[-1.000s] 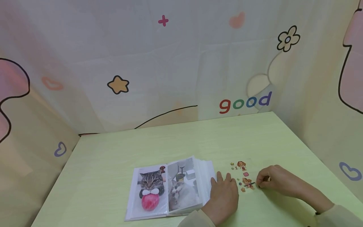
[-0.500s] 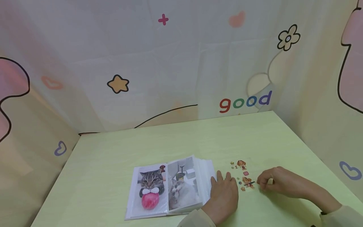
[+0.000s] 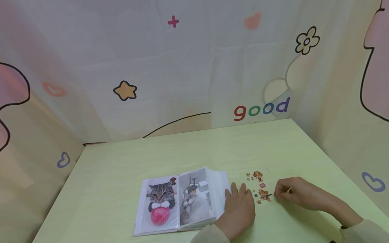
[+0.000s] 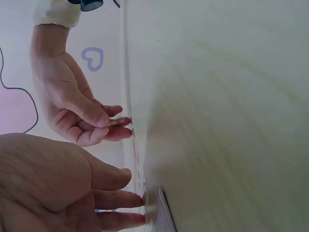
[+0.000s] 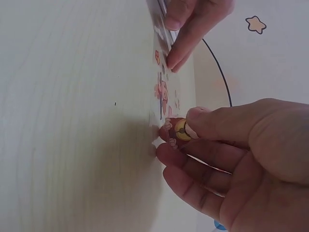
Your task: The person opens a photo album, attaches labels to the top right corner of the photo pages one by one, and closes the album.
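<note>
My right hand (image 3: pixel 299 194) pinches a small cartoon sticker (image 5: pixel 181 131) between thumb and forefinger, low over the table. The sticker has brown and yellow parts and a clear edge. Just left of those fingers lies a clear sticker sheet (image 3: pixel 254 184) with puppy figures and several tiny shapes. My left hand (image 3: pixel 238 209) rests with its fingers extended, between the sheet and an open photo album (image 3: pixel 220 194). In the right wrist view, its fingertips (image 5: pixel 172 63) touch down at the near end of the sheet. A cat photo fills each visible album page.
The pale green table (image 3: pixel 146 157) reaches back to a cloth backdrop (image 3: pixel 188 67) printed with a star, hearts, a flower and the word "good". Cloth walls also stand at the left and right. A small dog sticker (image 3: pixel 173 181) sits on the left photo's upper corner.
The right hand's thumb and fingers shift slightly at the sheet's right side, still pinching the sticker. The left hand stays in place, and so do the album and the sheet.
</note>
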### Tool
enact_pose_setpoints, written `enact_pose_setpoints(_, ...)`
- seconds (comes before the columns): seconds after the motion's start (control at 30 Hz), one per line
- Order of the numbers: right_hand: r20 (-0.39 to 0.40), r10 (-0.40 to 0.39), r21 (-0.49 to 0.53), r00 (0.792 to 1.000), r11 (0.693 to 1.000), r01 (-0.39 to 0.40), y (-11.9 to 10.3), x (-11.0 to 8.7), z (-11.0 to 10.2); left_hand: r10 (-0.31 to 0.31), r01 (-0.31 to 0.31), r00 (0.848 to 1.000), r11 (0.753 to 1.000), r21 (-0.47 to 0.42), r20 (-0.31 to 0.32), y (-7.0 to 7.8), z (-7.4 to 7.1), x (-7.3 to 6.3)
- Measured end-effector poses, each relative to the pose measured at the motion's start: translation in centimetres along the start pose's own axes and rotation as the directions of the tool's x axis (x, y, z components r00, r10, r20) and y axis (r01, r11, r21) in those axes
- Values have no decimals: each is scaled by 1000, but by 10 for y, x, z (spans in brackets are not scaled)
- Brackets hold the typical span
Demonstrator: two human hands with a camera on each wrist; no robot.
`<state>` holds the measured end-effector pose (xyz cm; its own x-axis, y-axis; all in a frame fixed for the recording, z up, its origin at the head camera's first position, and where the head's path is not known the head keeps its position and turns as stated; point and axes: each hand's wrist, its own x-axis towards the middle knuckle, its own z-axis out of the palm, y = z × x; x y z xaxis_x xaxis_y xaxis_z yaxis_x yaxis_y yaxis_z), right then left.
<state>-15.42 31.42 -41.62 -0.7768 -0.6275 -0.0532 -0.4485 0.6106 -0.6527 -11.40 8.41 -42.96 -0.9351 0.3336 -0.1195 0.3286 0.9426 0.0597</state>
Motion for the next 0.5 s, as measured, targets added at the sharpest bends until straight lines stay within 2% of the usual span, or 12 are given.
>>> enact_pose_setpoints(0.13, -22, 22, 14, 999, 1000, -22, 0, 1, 1, -25, 26, 999, 999, -33, 34, 0, 0, 2)
enact_pose_setpoints(0.37, -46, 55, 37, 997, 998, -53, -1, 0, 3, -24, 26, 1000, 994, -103, 15, -2, -3, -1)
enact_pose_setpoints(0.5, -57, 51, 38, 997, 998, -49, -1, 0, 5, -62, 67, 997, 987, -148, 40, -1, -2, -1)
